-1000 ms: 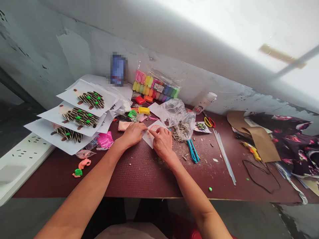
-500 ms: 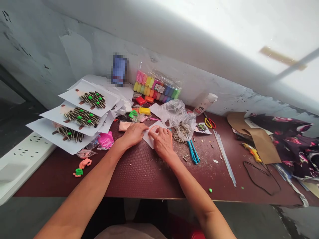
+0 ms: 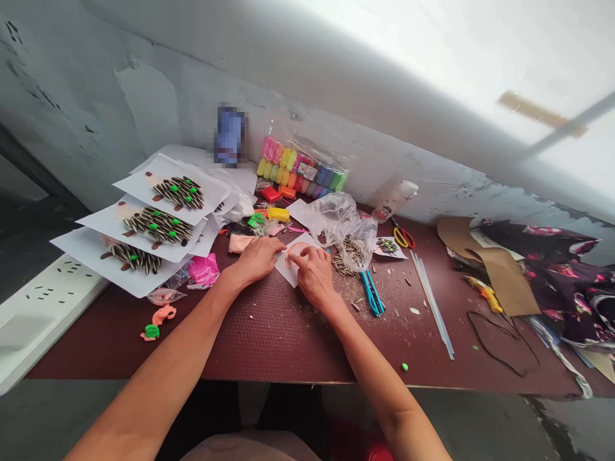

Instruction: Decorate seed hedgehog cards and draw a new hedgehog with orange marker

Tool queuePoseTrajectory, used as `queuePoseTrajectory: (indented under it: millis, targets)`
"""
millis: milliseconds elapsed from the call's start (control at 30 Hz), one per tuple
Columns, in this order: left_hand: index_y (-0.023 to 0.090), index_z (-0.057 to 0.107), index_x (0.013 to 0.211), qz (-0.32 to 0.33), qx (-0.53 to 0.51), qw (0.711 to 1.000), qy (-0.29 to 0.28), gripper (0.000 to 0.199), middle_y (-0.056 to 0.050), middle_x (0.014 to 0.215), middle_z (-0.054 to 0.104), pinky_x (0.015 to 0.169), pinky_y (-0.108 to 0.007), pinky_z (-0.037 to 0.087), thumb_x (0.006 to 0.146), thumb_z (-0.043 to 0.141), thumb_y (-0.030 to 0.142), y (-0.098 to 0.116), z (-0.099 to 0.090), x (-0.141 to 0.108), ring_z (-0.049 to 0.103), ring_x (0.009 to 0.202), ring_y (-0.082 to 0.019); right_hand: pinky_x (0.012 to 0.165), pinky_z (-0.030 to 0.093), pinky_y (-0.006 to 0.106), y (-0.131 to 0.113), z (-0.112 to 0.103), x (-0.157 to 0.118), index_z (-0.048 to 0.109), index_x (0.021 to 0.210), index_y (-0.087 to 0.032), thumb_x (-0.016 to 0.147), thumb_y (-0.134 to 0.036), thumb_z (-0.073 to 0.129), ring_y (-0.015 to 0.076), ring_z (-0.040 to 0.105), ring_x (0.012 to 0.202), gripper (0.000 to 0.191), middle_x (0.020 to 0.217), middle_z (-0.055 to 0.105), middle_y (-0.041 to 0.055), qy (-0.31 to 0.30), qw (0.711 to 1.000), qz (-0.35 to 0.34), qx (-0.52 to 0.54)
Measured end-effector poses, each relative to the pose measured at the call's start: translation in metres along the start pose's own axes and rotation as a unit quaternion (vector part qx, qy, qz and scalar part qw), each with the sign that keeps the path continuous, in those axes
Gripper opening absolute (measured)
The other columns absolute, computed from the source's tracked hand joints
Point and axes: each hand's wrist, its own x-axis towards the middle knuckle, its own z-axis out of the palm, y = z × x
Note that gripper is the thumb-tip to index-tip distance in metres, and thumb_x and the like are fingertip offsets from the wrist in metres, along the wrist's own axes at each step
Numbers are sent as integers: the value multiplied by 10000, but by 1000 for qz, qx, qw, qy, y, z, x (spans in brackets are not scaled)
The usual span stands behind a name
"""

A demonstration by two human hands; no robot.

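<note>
Paper card (image 3: 285, 271) lies on the bench (image 3: 144, 339), pinned by the left hand (image 3: 257, 261), fingers flat and gripping nothing, steadying it while the right hand (image 3: 314, 276) presses one open forefinger on its pink disc (image 3: 298, 248)

No words, numbers or brand names can be read. The small label (image 3: 306, 169) on the plastic bag (image 3: 324, 157) of coloured clay and the print on the white bottle (image 3: 393, 200) are too small and blurred.
</note>
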Motion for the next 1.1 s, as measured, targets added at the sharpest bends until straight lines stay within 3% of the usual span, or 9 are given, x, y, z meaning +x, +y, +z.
queuePoseTrajectory:
  millis: [133,333,533,733,967,1100]
  targets:
    - [192,723,1173,2,3,1000,-2,389,-90,1211,742,997,-372,508,848,538,88,-1,1,0,670,1123,-248,975,292,399,-3,0,-5,702,1294,-351,1033,-212,441,243,476,1083,394,1224,602,89,-8,999,-26,-23]
    - [200,719,1175,4,5,1000,3,379,-79,1206,747,989,-364,514,855,540,104,-4,4,1,671,1113,-239,949,296,379,-1,2,-6,682,1323,-383,1024,-188,459,231,482,1081,422,1237,601,78,-1,1000,-4,5]
    - [196,721,1182,1,5,1000,-1,377,-82,1205,746,997,-373,512,861,540,116,-3,2,0,670,1111,-241,954,280,394,-7,-1,-10,693,1301,-317,1039,-220,432,245,467,1065,383,1224,599,101,-12,999,-26,-26]
    - [191,721,1182,0,11,1000,-5,385,-79,1205,743,998,-356,511,853,542,99,-1,1,1,667,1122,-239,967,277,389,-8,0,-8,676,1320,-317,1024,-193,446,238,464,1053,395,1219,600,95,14,1000,-20,-6]
    - [177,722,1186,-1,7,1000,-3,391,-91,1216,739,1008,-369,509,852,537,91,-1,2,1,664,1128,-247,946,298,370,-8,-2,0,757,1144,-278,1029,-194,455,240,481,1078,334,1173,628,82,1,1000,0,9]
    - [177,727,1179,-1,2,1000,0,392,-92,1209,740,1014,-371,506,848,535,89,-1,2,1,662,1132,-249,950,302,379,-8,-3,0,700,1284,-329,1021,-174,456,245,480,1087,391,1195,619,87,-5,1000,4,2]
